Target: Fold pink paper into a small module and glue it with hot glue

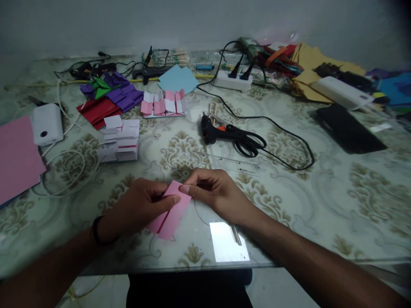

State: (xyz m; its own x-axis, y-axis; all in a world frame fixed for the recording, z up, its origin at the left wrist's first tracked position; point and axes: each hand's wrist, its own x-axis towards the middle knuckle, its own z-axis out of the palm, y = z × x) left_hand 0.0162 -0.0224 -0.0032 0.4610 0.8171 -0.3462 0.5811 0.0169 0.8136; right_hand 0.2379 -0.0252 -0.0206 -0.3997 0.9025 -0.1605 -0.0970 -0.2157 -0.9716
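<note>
A folded pink paper strip lies near the front edge of the glass-topped table. My left hand is closed on its left side, thumb pressed on top. My right hand pinches the strip's upper end between thumb and fingers. Both hands hold the same strip close to the tabletop. A black band sits on my left wrist.
Beyond the hands lie black scissors and a black glue gun with its cable. Folded paper pieces lie at left: white-pink, pink-white, purple, red. A pink sheet, white box and power strip are also there.
</note>
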